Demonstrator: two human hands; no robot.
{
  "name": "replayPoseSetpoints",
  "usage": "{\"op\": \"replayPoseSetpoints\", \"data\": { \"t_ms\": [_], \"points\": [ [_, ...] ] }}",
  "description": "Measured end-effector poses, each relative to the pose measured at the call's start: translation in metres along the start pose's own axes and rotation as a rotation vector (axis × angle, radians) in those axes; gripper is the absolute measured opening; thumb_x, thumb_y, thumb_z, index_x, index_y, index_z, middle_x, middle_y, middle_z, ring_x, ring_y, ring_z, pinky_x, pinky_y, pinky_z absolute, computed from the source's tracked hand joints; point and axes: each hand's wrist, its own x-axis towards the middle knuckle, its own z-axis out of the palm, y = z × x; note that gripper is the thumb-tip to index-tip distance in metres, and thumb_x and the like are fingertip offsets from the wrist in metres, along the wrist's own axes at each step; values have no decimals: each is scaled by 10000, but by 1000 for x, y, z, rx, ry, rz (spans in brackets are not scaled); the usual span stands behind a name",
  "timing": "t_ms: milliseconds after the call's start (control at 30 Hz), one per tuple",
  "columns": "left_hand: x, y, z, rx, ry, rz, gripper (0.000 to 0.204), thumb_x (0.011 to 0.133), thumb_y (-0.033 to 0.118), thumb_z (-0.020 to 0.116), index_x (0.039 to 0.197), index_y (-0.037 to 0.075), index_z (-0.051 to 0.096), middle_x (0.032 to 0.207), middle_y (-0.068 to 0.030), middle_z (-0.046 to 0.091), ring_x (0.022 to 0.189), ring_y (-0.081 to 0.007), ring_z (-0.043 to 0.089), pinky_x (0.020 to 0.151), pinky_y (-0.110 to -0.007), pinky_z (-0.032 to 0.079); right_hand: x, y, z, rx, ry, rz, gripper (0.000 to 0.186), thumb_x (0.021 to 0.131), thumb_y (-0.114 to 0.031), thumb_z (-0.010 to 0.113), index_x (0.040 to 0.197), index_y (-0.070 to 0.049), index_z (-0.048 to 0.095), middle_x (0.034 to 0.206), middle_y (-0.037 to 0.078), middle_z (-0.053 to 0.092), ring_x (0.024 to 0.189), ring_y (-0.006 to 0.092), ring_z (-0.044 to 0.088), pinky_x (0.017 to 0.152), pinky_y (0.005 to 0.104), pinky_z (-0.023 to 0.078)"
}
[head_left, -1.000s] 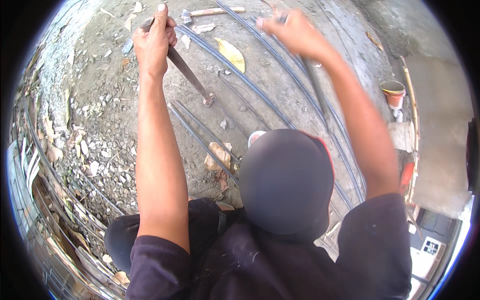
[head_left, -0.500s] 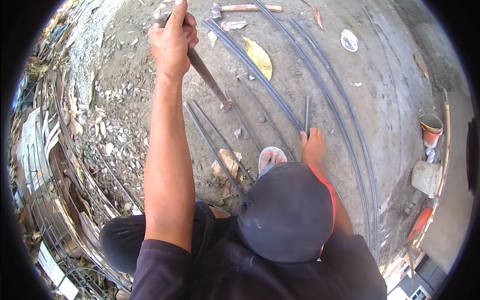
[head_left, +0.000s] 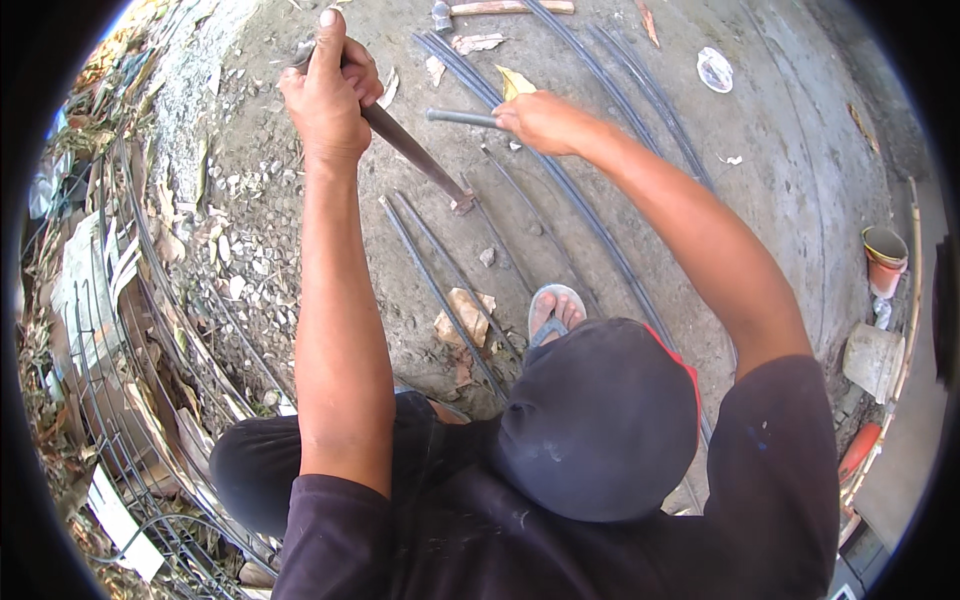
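My left hand (head_left: pixel 330 100) is closed around the upper part of a long dark metal bar (head_left: pixel 415 150), thumb stretched up along it. The bar slants down to the right, and a small rusty block at its lower end meets the ground. Across from it, my right hand (head_left: pixel 545 122) grips the end of a short grey metal rod (head_left: pixel 460 117), which points left toward the bar without touching it. Under my right hand run ridged steel rebars (head_left: pixel 570 190). Two shorter rebars (head_left: pixel 440 290) lie nearer, left of my sandalled foot (head_left: pixel 553 305).
A wooden-handled hammer (head_left: pixel 510 8) lies at the far edge. Stones and a wire heap (head_left: pixel 110 400) fill the left side. A yellow leaf (head_left: pixel 515 82) and a clear plastic piece (head_left: pixel 714 69) are on the concrete. Buckets (head_left: pixel 884 260) stand at right. A dark cap (head_left: pixel 600 420) covers the lower middle.
My right hand has moved up and left from beside my foot, carrying the grey rod, which has swung from pointing away to pointing left. My left hand keeps its hold on the bar.
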Motion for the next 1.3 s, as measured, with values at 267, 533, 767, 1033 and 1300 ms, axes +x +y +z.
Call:
{"op": "replayPoseSetpoints", "data": {
  "t_ms": [267, 533, 767, 1033, 1300],
  "points": [
    [4, 3, -7, 34, -83, 57, 482, 1033, 356, 627, 675, 53, 517, 537, 44, 317, 463, -82, 328, 449, -279, 269, 23, -40, -24, -136, -505, 157, 295, 1056, -276, 526, 1053, -82, 748, 896, 96, 717, 723, 258, 645, 657, 448, 519],
    [9, -9, 6, 211, 161, 49, 344, 979, 323, 698, 725, 108, 611, 572, 45, 478, 467, -73, 416, 443, -265, 309, 18, -59, -71, 592, 399, 287, 358, 1057, -346, 523, 1230, -69, 670, 819, 175, 701, 809, 315, 683, 816, 482, 540],
    [20, 0, 38, 456, 399, 286, 452, 947, 440, 739, 809, 14, 681, 594, 26, 505, 519, -60, 436, 478, -255, 296, 176, -57, -149, 578, 1283, -21, 471, 1069, -398, 437, 1075, 8, 676, 904, 256, 720, 898, 424, 707, 802, 513, 541],
    [23, -6, 28, 523, 407, 347, 374, 988, 342, 652, 914, -24, 666, 573, 25, 483, 488, -52, 422, 452, -241, 300, 312, -60, -13, 577, 917, 143, 426, 1027, -398, 539, 1228, -41, 654, 988, 253, 734, 945, 445, 694, 872, 519, 538],
    [21, -3, 37, 494, 367, 352, 319, 1030, 244, 565, 1019, -63, 651, 551, 23, 461, 457, -44, 409, 427, -226, 304, 300, -48, 29, 679, 622, 257, 420, 1006, -283, 560, 1290, 25, 589, 880, 178, 758, 656, 250, 740, 684, 393, 602]
  ]
}}
